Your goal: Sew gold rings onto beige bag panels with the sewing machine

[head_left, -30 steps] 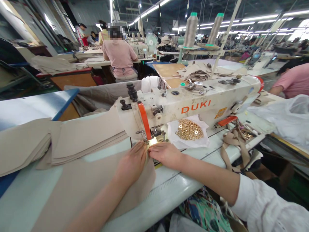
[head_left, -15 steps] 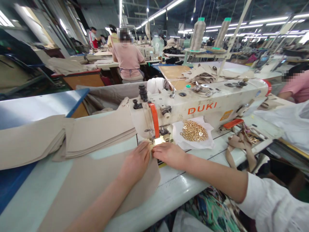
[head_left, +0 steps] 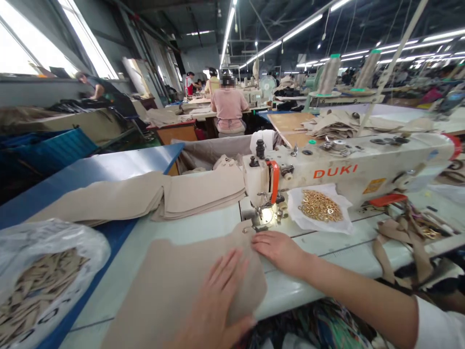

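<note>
A beige fabric panel (head_left: 174,276) lies on the sewing machine table in front of the needle area. At its upper corner sits a small tab with a gold metal ring (head_left: 245,230). My left hand (head_left: 221,286) rests flat on the panel, fingers stretched out and slightly spread. My right hand (head_left: 279,249) has its fingers together at the panel's right edge, close to the ring; its thumb is hidden. Just beyond stands the white sewing machine (head_left: 327,165), its lit presser foot (head_left: 267,215) apart from the panel.
Gold rings (head_left: 321,205) lie on white paper (head_left: 294,206) beside the needle. Stacked beige panels (head_left: 203,189) lie behind left. A plastic bag (head_left: 90,242) of fabric strips stands at left, and beige straps (head_left: 383,247) hang at right. A co-worker (head_left: 229,106) sits ahead.
The panel's corner has come out from the presser foot toward me. My left hand has left the needle area and flattened on the panel; my right hand has drawn back slightly. The view has turned left.
</note>
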`<state>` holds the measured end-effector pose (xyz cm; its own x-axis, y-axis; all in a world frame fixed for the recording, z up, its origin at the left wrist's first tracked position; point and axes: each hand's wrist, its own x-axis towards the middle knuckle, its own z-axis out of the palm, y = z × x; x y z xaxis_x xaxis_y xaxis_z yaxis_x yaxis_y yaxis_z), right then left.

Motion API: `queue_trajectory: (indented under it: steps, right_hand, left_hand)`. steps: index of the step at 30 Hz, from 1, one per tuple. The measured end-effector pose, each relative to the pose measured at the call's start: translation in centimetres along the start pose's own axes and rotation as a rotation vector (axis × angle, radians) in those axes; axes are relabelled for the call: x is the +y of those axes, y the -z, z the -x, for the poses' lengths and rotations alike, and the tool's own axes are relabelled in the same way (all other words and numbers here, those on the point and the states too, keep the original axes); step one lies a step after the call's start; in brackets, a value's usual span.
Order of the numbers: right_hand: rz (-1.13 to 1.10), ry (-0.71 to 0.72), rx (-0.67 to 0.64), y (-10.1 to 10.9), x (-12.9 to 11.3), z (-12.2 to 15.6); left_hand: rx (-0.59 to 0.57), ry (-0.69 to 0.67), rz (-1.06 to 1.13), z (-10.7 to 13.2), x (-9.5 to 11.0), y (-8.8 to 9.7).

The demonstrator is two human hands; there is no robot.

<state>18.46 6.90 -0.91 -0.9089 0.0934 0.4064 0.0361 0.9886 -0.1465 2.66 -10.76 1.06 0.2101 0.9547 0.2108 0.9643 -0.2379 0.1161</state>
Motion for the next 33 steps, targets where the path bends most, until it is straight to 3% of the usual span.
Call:
queue_trajectory:
  steps: [3, 6, 8, 10, 12, 15, 17, 20, 23, 26, 29, 33]
  right_hand:
    - [-0.057, -0.007, 0.074, -0.2, 0.0, 0.1]
    - [-0.121, -0.073, 0.183, -0.1, -0.4, 0.1]
    - [-0.154, -0.130, 0.245, 0.0, -0.7, 0.0]
    - [-0.173, -0.151, 0.264, 0.0, -0.9, 0.0]
    - [-0.181, -0.148, 0.247, -0.2, -1.0, -0.1]
    - [-0.183, -0.175, 0.235, -0.5, -0.9, -0.1]
    - [-0.191, -0.206, 0.233, -0.6, -0.8, -0.2]
    - [-0.194, -0.233, 0.229, -0.8, -0.8, -0.3]
    - [-0.178, -0.239, 0.263, -1.3, -0.7, -0.3]
    - [-0.173, -0.237, 0.279, -1.8, -0.5, -0.2]
    - [-0.173, -0.208, 0.266, -2.0, -0.3, -0.1]
    - [-0.172, -0.163, 0.263, -1.6, -0.3, -0.2]
  left_hand:
    - [-0.015, -0.035, -0.105, 4.7, -1.4, 0.2]
    - [0.156, 0.164, -0.193, 7.5, -4.9, 1.8]
    - [0.297, 0.328, -0.250, 7.4, -7.4, 4.5]
    - [0.411, 0.455, -0.329, 5.4, -9.2, 8.2]
    - [0.495, 0.532, -0.418, 1.8, -10.2, 11.7]
    - [0.391, 0.410, -0.431, -5.5, -11.3, 14.0]
    - [0.255, 0.443, -0.399, -10.1, -12.2, 12.8]
    - [0.164, 0.477, -0.354, -14.5, -13.7, 8.1]
    - [0.088, 0.511, -0.304, -15.5, -14.7, 2.8]
    - [0.061, 0.566, -0.274, -14.9, -14.8, -0.6]
    - [0.038, 0.607, -0.258, -14.2, -14.7, -1.3]
    - [0.035, 0.638, -0.299, -12.6, -16.0, 1.2]
